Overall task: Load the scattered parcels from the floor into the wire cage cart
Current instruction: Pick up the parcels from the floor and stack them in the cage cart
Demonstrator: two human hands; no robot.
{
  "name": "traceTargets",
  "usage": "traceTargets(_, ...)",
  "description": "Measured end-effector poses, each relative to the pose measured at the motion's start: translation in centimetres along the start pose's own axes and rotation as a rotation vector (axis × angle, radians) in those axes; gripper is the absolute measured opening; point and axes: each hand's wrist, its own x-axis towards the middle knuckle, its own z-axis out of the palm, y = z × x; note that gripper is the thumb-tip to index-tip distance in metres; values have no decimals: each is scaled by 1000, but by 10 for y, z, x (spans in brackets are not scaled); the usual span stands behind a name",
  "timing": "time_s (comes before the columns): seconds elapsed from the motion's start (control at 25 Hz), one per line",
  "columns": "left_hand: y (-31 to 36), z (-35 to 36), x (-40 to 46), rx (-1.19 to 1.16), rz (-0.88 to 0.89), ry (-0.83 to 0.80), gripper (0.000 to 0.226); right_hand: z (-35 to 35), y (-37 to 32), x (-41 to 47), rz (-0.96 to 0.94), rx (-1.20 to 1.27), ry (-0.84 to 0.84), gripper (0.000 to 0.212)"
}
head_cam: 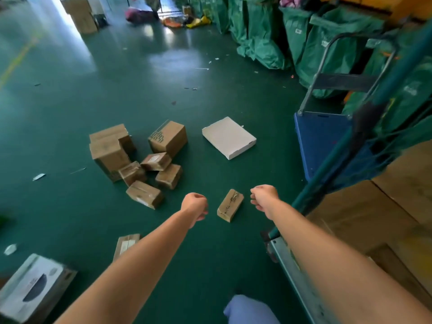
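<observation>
A small oblong cardboard parcel [230,205], taped along its top, lies on the glossy green floor [140,90] between your two hands. Your left hand [195,205] and right hand [264,199] both hover above it with fingers curled under, holding nothing. To the left sits a heap of brown boxes [138,160]; beyond, a flat white box [229,137]. The cage cart [350,160], with cardboard inside, stands at your right, beside a blue trolley [320,141] and slumped green sacks [268,31].
</observation>
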Motion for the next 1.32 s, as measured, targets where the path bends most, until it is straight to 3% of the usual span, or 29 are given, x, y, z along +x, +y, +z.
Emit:
traceTargets(0.6, 224, -112, 332, 5, -9, -72, 14, 152, -266, 253, 108, 79, 25, 22)
traceTargets(0.88, 339, -153, 511, 79, 47, -147, 18, 198, -383, 358, 136, 198, 185, 21)
traceTargets(1.08, 412, -135, 620, 205, 63, -193, 19, 204, -427, 448, 217, 244, 275, 11)
traceTargets(1.32, 486, -66, 775, 328, 25, -229, 18, 203, -440, 621, 339, 254, 331, 9)
